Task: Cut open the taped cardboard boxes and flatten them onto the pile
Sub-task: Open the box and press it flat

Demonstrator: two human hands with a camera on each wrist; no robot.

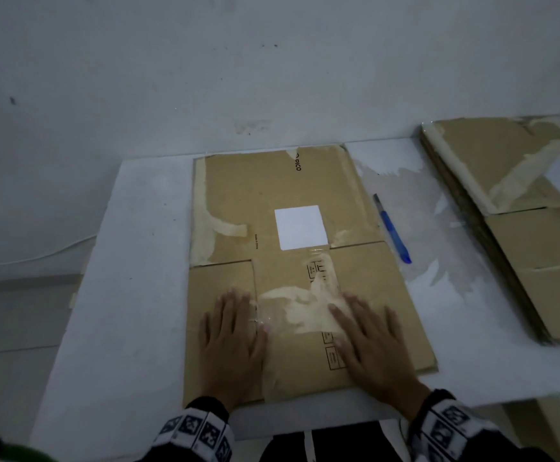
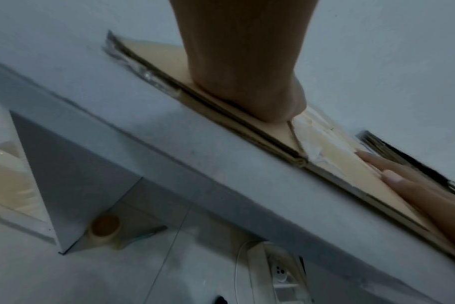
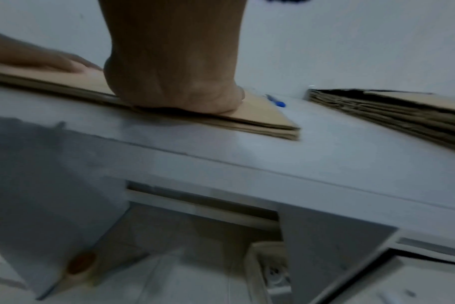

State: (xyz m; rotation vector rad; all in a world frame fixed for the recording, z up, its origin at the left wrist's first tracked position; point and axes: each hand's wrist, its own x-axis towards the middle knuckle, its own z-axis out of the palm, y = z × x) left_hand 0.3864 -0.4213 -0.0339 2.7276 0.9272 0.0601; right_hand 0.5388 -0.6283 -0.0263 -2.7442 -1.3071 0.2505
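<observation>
At the near edge of the white tabletop (image 1: 132, 295), I have both palms flat on the flattened brown cardboard box with torn tape strips and a white square label (image 1: 291, 208): my left hand (image 1: 233, 341) lies spread with straight fingers on the near left flap, and my right hand (image 1: 373, 348) lies the same way on the near right flap, neither one curled around anything. The wrist views show the layers lying close together under each palm, so I judge this box already cut open and collapsed, with only the last pressing down left before it goes across. Its near edge sits just inside the table's front edge, so I have little room to slide it toward me without overhang, while bare table runs along its left side. Just beside its right edge lies the blue-handled utility knife (image 1: 392, 230), apart from both hands, on a patch of clear film; I would lift the box over it rather than drag it. Farther right, the stack of flattened brown cardboard sheets (image 1: 511, 208) waits, reaching to the right border of the head view. Whether more taped boxes remain I cannot tell. At the back, the box's far edge almost meets the pale wall (image 1: 272, 61).
</observation>
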